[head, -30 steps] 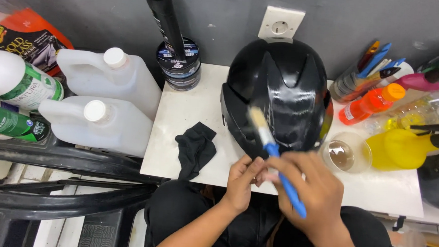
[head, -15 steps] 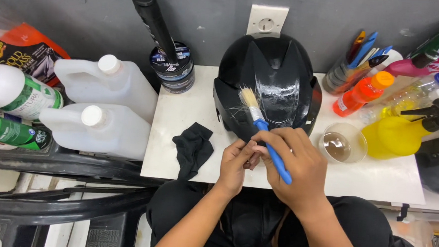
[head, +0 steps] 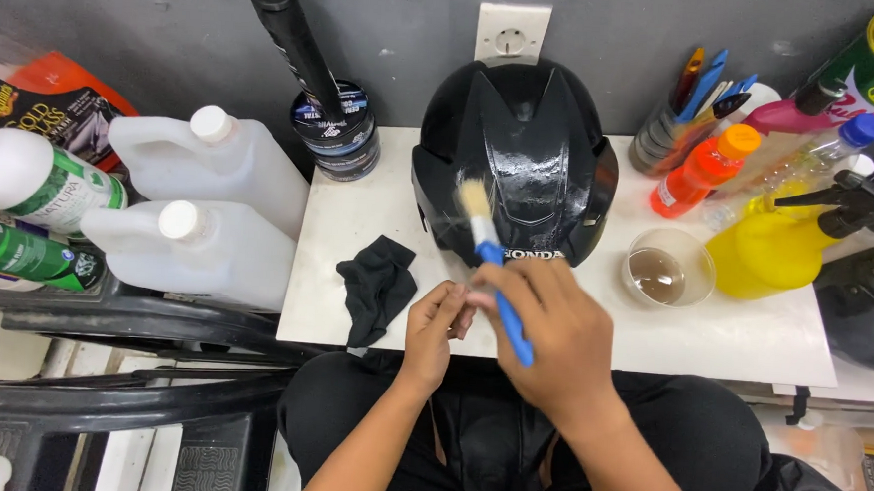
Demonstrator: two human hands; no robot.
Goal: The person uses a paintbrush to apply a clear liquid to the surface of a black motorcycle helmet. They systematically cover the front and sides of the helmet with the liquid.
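Right hand (head: 552, 331) fingers clamped on blue-handled, pale-bristle paintbrush (head: 494, 258), bristles on glossy black helmet (head: 516, 160). Left hand (head: 438, 325) fingers curled together, touching the right. Crumpled black cloth (head: 375, 284) nearby.

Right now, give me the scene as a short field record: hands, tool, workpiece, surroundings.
right hand: grips blue-handled brush, bristles up against the helmet
left hand: fingertips meet the right hand near the brush handle, holds nothing visible
workpiece: glossy black helmet on white table
left of hands: crumpled black cloth
right of helmet: clear cup of brownish liquid, yellow spray bottle, orange bottle
far left: two white jugs
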